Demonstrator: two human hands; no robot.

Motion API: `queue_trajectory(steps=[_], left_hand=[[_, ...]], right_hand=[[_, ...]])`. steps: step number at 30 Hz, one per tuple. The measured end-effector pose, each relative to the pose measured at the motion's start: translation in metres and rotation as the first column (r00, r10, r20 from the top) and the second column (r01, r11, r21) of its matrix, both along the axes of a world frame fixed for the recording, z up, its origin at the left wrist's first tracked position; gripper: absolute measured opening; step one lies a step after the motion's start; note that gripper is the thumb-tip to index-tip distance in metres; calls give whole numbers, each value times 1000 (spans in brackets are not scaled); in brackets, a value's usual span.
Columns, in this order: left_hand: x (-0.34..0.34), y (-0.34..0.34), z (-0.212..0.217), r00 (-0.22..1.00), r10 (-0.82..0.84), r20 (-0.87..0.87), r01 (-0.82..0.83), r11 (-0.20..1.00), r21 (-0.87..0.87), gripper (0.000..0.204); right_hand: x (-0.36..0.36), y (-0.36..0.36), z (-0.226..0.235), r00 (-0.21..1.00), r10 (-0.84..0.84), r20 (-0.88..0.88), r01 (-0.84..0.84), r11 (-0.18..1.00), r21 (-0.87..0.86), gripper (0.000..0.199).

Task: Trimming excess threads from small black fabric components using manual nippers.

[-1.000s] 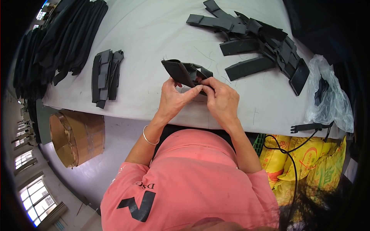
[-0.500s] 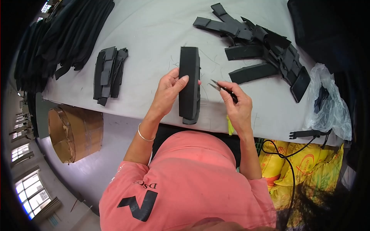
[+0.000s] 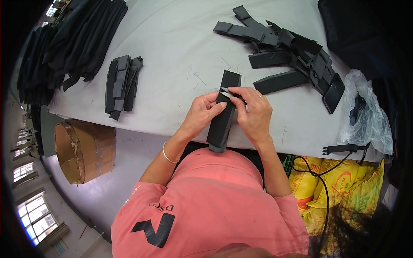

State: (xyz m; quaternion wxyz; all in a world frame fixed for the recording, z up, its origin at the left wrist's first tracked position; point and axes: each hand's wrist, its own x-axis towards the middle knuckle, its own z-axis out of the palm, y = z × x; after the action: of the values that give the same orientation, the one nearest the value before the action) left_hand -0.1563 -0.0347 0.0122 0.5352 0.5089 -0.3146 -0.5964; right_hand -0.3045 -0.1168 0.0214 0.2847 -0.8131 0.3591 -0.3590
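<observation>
A long black fabric strap piece (image 3: 220, 122) lies lengthwise before me, its near end by the table edge at my shirt. My left hand (image 3: 202, 112) grips its left side, thumb on top. My right hand (image 3: 254, 112) is closed around a pair of thread snips (image 3: 224, 92), whose pale pointed blades lie over the strap's upper part. Both hands' fingertips nearly meet there. The snips' handle is hidden in my right hand. Cut thread ends (image 3: 197, 77) are scattered on the pale tablecloth just beyond.
A heap of similar black strap pieces (image 3: 282, 79) spreads at the right; a small stack (image 3: 122, 86) lies left. Dark fabric pieces (image 3: 81, 38) pile far left. A clear plastic bag (image 3: 373, 118) and a black buckle (image 3: 340, 149) sit near the right edge. A cardboard drum (image 3: 92, 150) stands below left.
The strap piece has come nearer to me and to the right, now tilted. My right hand has moved left and up, bringing the snips' blades onto the strap.
</observation>
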Motion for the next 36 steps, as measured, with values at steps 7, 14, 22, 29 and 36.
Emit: queue_trajectory(steps=[7,14,22,29,36], left_hand=[[-3,-2,6,998,-53,-23,54,998,41,32],[-9,-3,12,999,35,32,-37,999,35,58],[-7,0,5,997,-76,6,75,996,36,59],[-5,0,6,992,-104,-72,108,992,58,61],[-3,-1,5,977,-142,-157,155,986,69,62]], right_hand=[[-9,-8,-2,997,-76,19,76,996,37,9],[-8,-9,-1,994,-108,14,102,966,239,14],[-16,-19,-2,993,-82,80,53,946,320,17],[-24,-23,-1,995,-43,90,15,956,293,16],[-28,-21,-1,999,-39,27,34,986,161,16]])
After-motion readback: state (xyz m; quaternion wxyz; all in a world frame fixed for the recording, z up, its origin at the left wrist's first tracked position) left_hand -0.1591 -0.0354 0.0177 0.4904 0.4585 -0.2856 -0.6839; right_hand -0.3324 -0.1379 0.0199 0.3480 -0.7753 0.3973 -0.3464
